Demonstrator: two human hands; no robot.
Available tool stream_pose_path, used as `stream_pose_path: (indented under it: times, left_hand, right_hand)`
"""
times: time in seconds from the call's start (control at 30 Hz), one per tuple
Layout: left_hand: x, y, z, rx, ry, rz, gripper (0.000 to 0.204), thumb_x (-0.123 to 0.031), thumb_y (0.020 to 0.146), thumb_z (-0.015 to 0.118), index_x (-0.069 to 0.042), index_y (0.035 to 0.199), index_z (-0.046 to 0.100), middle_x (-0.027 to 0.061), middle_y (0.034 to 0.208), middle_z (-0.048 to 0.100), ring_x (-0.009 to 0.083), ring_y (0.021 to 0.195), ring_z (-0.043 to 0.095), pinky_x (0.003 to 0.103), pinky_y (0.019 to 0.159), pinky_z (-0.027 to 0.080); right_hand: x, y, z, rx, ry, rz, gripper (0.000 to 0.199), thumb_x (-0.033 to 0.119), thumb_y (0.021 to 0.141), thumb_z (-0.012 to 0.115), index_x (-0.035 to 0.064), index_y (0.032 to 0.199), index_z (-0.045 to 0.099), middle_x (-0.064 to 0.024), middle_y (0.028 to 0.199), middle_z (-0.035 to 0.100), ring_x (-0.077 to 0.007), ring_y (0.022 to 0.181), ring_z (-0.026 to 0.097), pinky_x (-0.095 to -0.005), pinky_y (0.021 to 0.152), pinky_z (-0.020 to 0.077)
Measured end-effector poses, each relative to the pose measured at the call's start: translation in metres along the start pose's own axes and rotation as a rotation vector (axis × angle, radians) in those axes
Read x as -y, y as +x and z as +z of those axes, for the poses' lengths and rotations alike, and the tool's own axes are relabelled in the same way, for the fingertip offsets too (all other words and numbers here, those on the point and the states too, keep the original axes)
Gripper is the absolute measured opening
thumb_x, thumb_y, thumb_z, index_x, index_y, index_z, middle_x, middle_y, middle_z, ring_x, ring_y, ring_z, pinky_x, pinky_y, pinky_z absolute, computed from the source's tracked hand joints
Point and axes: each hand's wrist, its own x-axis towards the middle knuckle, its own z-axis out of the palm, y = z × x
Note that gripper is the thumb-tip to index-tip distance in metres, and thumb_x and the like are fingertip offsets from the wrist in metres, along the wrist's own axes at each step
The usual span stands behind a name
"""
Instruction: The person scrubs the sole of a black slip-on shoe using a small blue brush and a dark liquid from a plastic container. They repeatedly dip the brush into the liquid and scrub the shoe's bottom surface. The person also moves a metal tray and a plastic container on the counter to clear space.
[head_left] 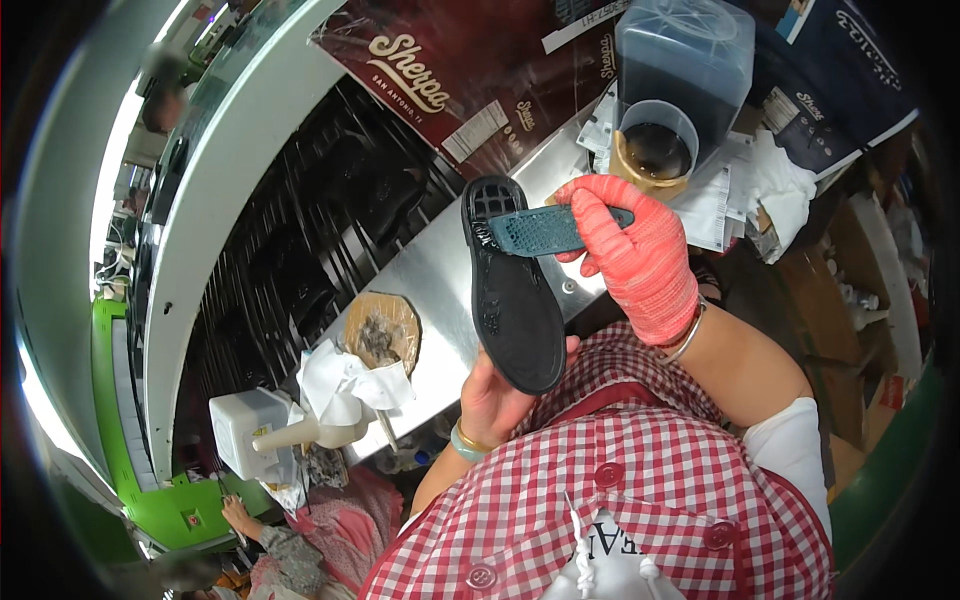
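My left hand (492,395), bare and with bangles at the wrist, grips the near, rounded end of a black shoe sole (515,325). The sole tilts upright in front of me, and its far end shows a grid of hollow cells. A wet shine lies along part of its rim. In a coral-red knit glove, my right hand (645,250) is closed around a flat teal brush (540,231). The brush lies across the sole below the grid and seems to touch it; its bristles are hard to make out.
A tape-wrapped cup of dark liquid (655,150) stands by a clear plastic container (685,60) at the far right. Left are a round tan pad (383,330), a white squeeze bottle (330,425) and a slatted black conveyor (300,240). Another person's hand (240,517) shows lower left.
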Motion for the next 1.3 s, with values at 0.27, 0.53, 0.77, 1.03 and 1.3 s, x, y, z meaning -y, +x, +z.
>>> stream_pose_path:
  times: [0.27, 0.53, 0.77, 1.03, 1.3]
  left_hand:
    - [0.001, -0.005, -0.007, -0.003, 0.035, -0.001, 0.069, -0.042, 0.087, 0.055, -0.007, 0.139, 0.027, 0.0181, 0.139, 0.036, 0.0415, 0.125, 0.038, 0.054, 0.107, 0.027]
    - [-0.001, -0.001, -0.01, 0.007, -0.011, -0.014, 0.074, -0.051, 0.088, 0.048, -0.002, 0.138, 0.027, 0.0216, 0.135, 0.039, 0.0372, 0.122, 0.043, 0.05, 0.105, 0.032]
    - [-0.002, -0.002, -0.011, -0.196, 0.039, -0.005, 0.077, -0.064, 0.089, 0.027, -0.006, 0.139, 0.028, 0.0181, 0.136, 0.039, 0.0338, 0.122, 0.043, 0.056, 0.102, 0.032]
    - [-0.019, -0.017, -0.012, -0.333, 0.031, -0.065, 0.07, -0.063, 0.091, 0.02, -0.011, 0.134, 0.038, 0.0119, 0.13, 0.048, 0.0312, 0.116, 0.049, 0.049, 0.091, 0.044]
    - [-0.044, -0.028, -0.02, -0.357, -0.07, -0.148, 0.058, -0.056, 0.093, 0.025, -0.012, 0.121, 0.05, 0.011, 0.108, 0.06, 0.0247, 0.082, 0.058, 0.032, 0.057, 0.045]
  right_hand:
    - [0.005, -0.001, -0.004, 0.111, -0.085, 0.053, 0.021, 0.018, 0.091, 0.054, -0.0005, 0.096, 0.062, -0.0073, 0.08, 0.065, -0.011, 0.064, 0.063, -0.0208, 0.054, 0.0496]
    - [-0.005, -0.03, -0.004, 0.186, -0.065, 0.252, 0.019, 0.017, 0.09, 0.054, 0.0015, 0.096, 0.063, -0.0047, 0.076, 0.064, -0.0082, 0.062, 0.061, -0.0192, 0.051, 0.046]
    - [-0.005, -0.04, 0.003, 0.273, -0.169, 0.275, 0.018, 0.016, 0.089, 0.055, 0.0017, 0.095, 0.065, -0.0051, 0.074, 0.065, -0.0069, 0.056, 0.059, -0.0202, 0.049, 0.0453]
    - [0.002, -0.032, 0.021, 0.564, -0.224, 0.37, 0.021, 0.016, 0.09, 0.056, -0.0003, 0.1, 0.063, -0.0072, 0.089, 0.065, -0.0103, 0.068, 0.062, -0.0212, 0.061, 0.0509]
    - [0.004, -0.011, 0.056, 0.824, -0.345, 0.463, 0.028, 0.025, 0.09, 0.054, 0.0, 0.102, 0.061, -0.0057, 0.08, 0.063, -0.0082, 0.06, 0.057, -0.0218, 0.055, 0.0476]
